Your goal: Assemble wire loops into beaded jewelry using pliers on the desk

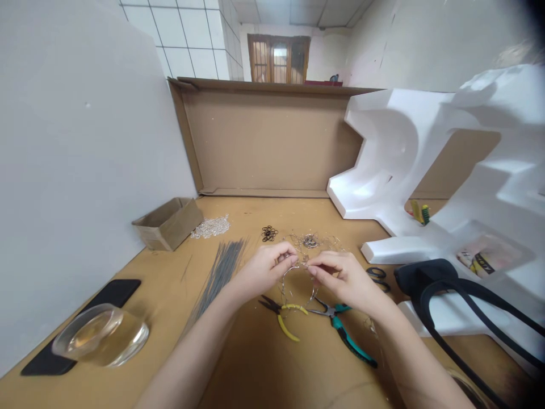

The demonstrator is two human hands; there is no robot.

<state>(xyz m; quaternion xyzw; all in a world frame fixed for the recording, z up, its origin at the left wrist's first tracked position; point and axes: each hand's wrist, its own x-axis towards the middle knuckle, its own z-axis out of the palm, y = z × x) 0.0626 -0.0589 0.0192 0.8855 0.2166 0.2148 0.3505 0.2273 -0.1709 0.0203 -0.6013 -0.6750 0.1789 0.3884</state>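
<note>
Between both hands, above the table, is a ring of thin silvery wire (314,291) with small bits along it. My left hand (276,262) pinches its upper left part between thumb and fingertips. On the upper right, my right hand (340,274) pinches the same ring, its fingertips close to the left ones. Just below lie yellow-handled pliers (286,325) and teal-handled pliers (347,335), both with handles spread. A bundle of straight grey wires (219,275) lies beside my left forearm. Beyond the hands are a tangle of silvery wire (310,241) and a cluster of dark rings (268,233).
At left are a cardboard box (168,224), a pile of clear beads (212,226), a glass bowl of liquid (102,335) and a black phone-like slab (113,292). At right stand white foam packing (374,142), black-handled scissors (377,278) and black-framed glasses (434,289). A cardboard wall (272,139) closes the back.
</note>
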